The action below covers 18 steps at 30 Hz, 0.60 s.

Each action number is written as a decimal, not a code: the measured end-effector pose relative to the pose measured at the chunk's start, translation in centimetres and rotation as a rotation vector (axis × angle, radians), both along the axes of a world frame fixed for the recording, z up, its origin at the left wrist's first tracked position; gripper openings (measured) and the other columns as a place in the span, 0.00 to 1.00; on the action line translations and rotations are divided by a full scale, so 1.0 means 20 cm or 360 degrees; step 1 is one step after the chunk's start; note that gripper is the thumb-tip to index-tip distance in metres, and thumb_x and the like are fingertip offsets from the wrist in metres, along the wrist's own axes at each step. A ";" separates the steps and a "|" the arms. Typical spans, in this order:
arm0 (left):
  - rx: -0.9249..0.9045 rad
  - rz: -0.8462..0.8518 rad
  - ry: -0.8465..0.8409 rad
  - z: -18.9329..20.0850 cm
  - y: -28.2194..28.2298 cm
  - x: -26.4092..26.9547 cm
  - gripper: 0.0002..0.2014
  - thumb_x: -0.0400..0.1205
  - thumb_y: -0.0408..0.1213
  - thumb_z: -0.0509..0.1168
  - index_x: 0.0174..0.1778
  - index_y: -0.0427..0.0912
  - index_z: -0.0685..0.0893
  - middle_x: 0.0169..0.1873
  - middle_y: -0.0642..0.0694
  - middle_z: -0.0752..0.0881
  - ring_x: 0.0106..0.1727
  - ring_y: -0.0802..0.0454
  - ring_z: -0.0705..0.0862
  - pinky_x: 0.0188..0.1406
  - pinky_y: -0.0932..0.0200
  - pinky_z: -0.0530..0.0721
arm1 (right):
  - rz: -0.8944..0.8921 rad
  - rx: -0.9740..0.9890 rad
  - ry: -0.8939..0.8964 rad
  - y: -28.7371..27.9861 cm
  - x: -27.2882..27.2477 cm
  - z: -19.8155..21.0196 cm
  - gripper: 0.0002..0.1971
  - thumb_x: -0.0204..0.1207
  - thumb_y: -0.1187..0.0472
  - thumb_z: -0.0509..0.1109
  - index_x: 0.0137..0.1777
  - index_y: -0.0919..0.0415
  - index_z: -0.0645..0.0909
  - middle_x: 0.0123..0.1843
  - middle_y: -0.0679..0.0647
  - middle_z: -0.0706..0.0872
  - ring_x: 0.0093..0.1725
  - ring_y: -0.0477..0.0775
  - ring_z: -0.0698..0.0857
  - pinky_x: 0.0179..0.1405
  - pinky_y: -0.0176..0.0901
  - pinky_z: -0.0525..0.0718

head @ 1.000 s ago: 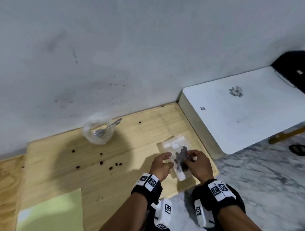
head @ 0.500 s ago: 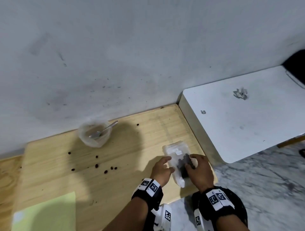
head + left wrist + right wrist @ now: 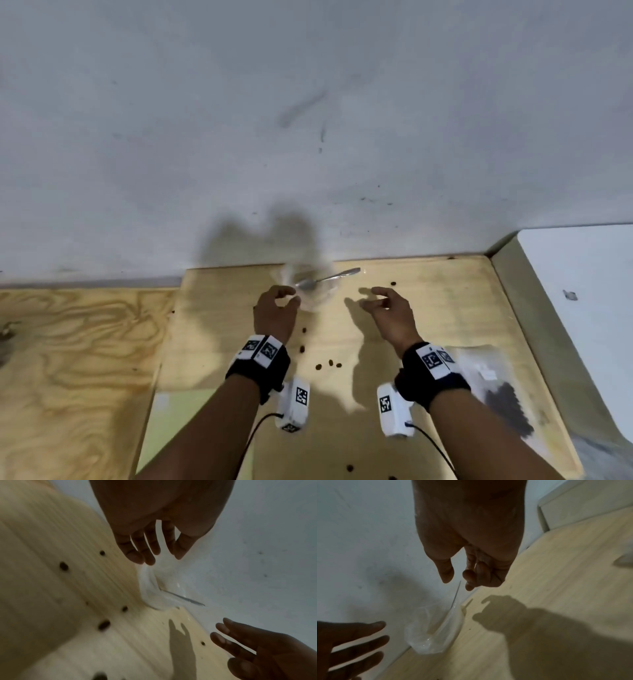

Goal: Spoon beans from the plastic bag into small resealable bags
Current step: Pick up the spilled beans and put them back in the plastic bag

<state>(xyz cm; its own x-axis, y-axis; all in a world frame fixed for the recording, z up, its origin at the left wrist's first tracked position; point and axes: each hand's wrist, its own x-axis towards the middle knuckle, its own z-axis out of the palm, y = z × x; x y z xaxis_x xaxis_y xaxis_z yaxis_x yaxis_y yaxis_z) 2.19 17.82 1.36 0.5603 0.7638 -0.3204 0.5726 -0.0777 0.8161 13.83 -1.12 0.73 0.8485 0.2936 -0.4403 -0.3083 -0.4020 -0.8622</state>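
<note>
Reaching both empty, loosely spread hands (image 3: 329,308) toward limp, slippery clear plastic bag (image 3: 313,294) at 12 o'clock; pinching rim advisable, judging flimsy.

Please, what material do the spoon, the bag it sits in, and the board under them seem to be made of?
The spoon looks like polished metal: silver-grey with bright glints. The plastic bag seems thin clear film, since the board shows through it and it crumples. The board looks like pale unfinished wood, probably plywood, with visible grain.
</note>
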 end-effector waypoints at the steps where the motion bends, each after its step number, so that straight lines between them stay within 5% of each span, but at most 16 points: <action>1: 0.0060 0.0012 0.0039 0.00 0.08 0.01 0.06 0.76 0.38 0.73 0.42 0.55 0.84 0.55 0.48 0.85 0.54 0.48 0.84 0.55 0.60 0.76 | -0.0021 -0.0012 0.0039 0.08 0.02 -0.02 0.12 0.73 0.57 0.80 0.54 0.49 0.83 0.44 0.50 0.88 0.43 0.50 0.86 0.44 0.43 0.82; 4: 0.0172 -0.0110 0.0068 -0.04 0.27 0.04 0.09 0.73 0.39 0.76 0.38 0.58 0.85 0.58 0.48 0.82 0.55 0.46 0.85 0.58 0.59 0.80 | -0.0126 -0.0088 0.0085 0.28 0.08 -0.10 0.16 0.73 0.51 0.79 0.58 0.49 0.80 0.46 0.49 0.87 0.44 0.53 0.85 0.48 0.50 0.82; 7: 0.0111 -0.0342 0.0152 -0.11 0.36 0.10 0.12 0.71 0.41 0.78 0.35 0.65 0.84 0.69 0.49 0.75 0.67 0.47 0.79 0.70 0.52 0.77 | -0.0284 -0.0130 0.0036 0.40 0.12 -0.16 0.07 0.73 0.49 0.78 0.45 0.44 0.82 0.45 0.50 0.88 0.45 0.57 0.85 0.48 0.53 0.84; 10: 0.0077 -0.0563 0.0225 -0.15 0.38 0.16 0.08 0.71 0.43 0.78 0.41 0.62 0.88 0.72 0.49 0.74 0.70 0.49 0.77 0.71 0.55 0.75 | -0.0415 -0.0195 0.0031 0.43 0.12 -0.20 0.05 0.74 0.49 0.76 0.38 0.46 0.85 0.41 0.52 0.89 0.42 0.60 0.84 0.44 0.56 0.85; 15: 0.0101 -0.0592 0.0257 -0.20 0.38 0.20 0.08 0.75 0.40 0.73 0.48 0.54 0.90 0.55 0.53 0.87 0.48 0.55 0.84 0.51 0.66 0.78 | -0.0568 -0.0048 0.0040 0.42 0.10 -0.22 0.10 0.78 0.59 0.72 0.36 0.58 0.87 0.32 0.52 0.86 0.29 0.52 0.76 0.32 0.44 0.74; 18: 0.0202 -0.0516 0.0305 -0.22 0.38 0.21 0.09 0.76 0.36 0.71 0.49 0.53 0.90 0.52 0.52 0.89 0.44 0.55 0.85 0.49 0.70 0.74 | -0.0673 0.0065 -0.0016 0.37 0.10 -0.16 0.08 0.80 0.62 0.70 0.41 0.64 0.87 0.30 0.51 0.86 0.25 0.50 0.73 0.26 0.41 0.72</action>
<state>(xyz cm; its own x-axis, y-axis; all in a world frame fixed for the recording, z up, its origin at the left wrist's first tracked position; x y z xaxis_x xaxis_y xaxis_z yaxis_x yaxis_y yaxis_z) 6.43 25.41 -3.07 0.7180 0.5975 -0.3570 0.6429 -0.3728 0.6691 15.80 6.37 -2.48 0.9020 -0.0646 -0.4268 -0.4305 -0.2075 -0.8784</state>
